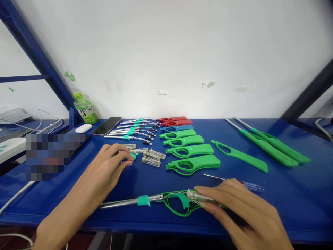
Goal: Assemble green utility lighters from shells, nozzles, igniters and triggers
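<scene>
Near the front edge lies an opened green lighter shell (179,212) with a metal tube (122,203), a teal collar (144,200) and a teal trigger (184,200) in it. My right hand (234,205) is closed on a clear fuel tank (199,196), pinched between thumb and fingers just over the shell's handle. Farther back, my left hand (111,161) is closed, its fingertips together beside a small teal part (134,156); what they grip is partly hidden. Several clear fuel tanks (151,160) lie right beside these fingers.
Green shell halves (194,163) lie in a column behind, with red shells (177,122) and a blue one (177,128). Metal tubes with wires (125,137) lie left of them. Assembled green lighters (270,147), a screwdriver (251,186), a phone (107,125) and a bottle (85,109) are around.
</scene>
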The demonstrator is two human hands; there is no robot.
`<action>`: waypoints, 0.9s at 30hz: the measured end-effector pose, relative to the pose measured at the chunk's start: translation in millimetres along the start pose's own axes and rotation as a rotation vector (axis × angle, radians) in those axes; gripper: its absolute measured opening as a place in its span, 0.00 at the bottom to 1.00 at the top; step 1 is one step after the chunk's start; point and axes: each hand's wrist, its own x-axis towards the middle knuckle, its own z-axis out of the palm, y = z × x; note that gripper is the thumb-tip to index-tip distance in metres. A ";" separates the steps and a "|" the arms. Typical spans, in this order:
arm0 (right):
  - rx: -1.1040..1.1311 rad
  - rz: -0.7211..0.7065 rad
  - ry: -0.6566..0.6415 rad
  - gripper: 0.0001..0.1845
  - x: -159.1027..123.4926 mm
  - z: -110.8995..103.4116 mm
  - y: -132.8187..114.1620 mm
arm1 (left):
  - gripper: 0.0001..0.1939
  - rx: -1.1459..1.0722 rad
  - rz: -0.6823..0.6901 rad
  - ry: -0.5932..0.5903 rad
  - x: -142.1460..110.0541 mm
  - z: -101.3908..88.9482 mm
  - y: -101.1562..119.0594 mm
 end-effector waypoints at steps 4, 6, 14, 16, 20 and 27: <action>0.001 0.004 0.001 0.10 0.3 0.7 1.1 | 0.25 0.013 -0.015 -0.010 -0.2 -2.0 -6.0; 0.007 0.009 -0.001 0.10 0.2 1.2 1.5 | 0.27 0.023 -0.026 -0.024 0.0 0.5 -8.6; 0.015 -0.001 0.008 0.11 2.0 0.9 0.4 | 0.24 0.053 -0.026 -0.075 2.2 7.9 -3.6; 0.016 0.005 0.015 0.11 2.2 1.2 0.8 | 0.22 0.069 -0.017 -0.073 1.7 9.5 -1.6; 0.016 0.007 0.012 0.11 1.7 2.1 1.5 | 0.18 0.096 -0.013 -0.053 2.2 11.8 1.5; 0.000 0.023 0.031 0.11 -1.4 -0.1 -0.1 | 0.14 -0.001 -0.073 0.080 6.4 -8.5 29.0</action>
